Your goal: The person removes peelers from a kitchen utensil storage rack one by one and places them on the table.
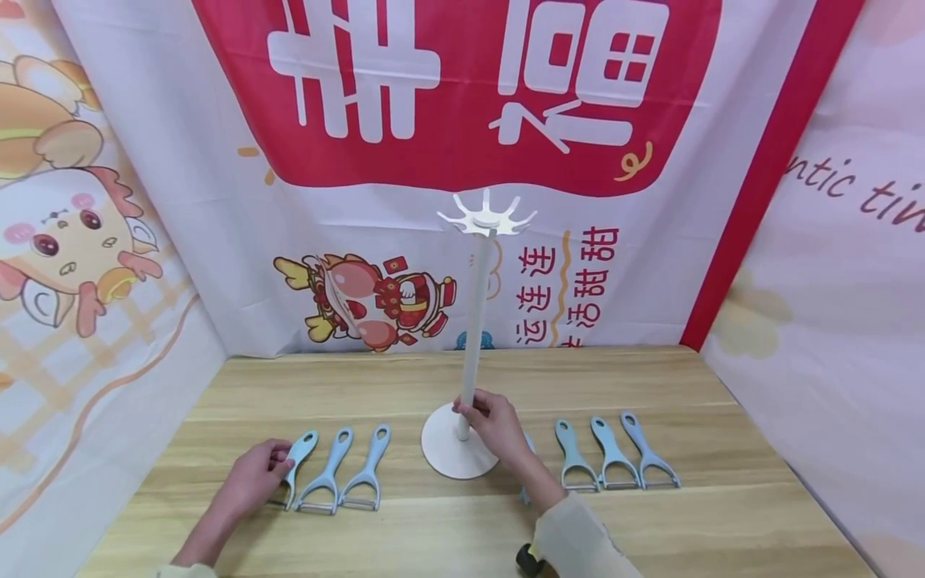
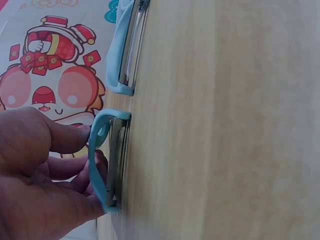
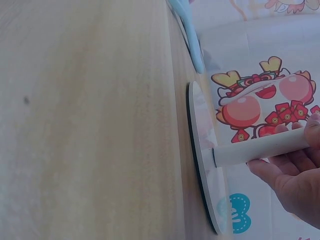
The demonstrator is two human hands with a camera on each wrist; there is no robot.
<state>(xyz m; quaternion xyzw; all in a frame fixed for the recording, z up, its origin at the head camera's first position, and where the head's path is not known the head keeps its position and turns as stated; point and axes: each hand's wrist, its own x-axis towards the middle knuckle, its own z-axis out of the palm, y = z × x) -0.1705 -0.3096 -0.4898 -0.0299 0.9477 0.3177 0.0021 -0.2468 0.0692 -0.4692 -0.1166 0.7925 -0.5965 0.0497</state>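
Observation:
My left hand [image 1: 256, 474] is at the leftmost light-blue Y-shaped peeler [image 1: 302, 448] on the table. In the left wrist view, thumb and fingers pinch that peeler [image 2: 95, 172] near its blade end. Two more blue peelers, a middle one [image 1: 334, 466] and a right one [image 1: 372, 466], lie just beside it. Mid-table stands a white rack [image 1: 474, 337], upright, with a round base [image 1: 446, 453] and a ring of hooks [image 1: 487, 221] on top. Low on its pole, my right hand [image 1: 495, 421] holds it; the right wrist view shows fingers curled around the pole [image 3: 265, 149].
Right of the rack lie several more peelers, among them a greenish one [image 1: 573, 457], a middle one [image 1: 613, 451] and an outer one [image 1: 645, 449]. Another peeler [image 1: 530, 444] is partly hidden behind my right forearm. A dark object [image 1: 530, 559] shows by the right sleeve. Printed cloth [image 1: 376, 217] encloses the table.

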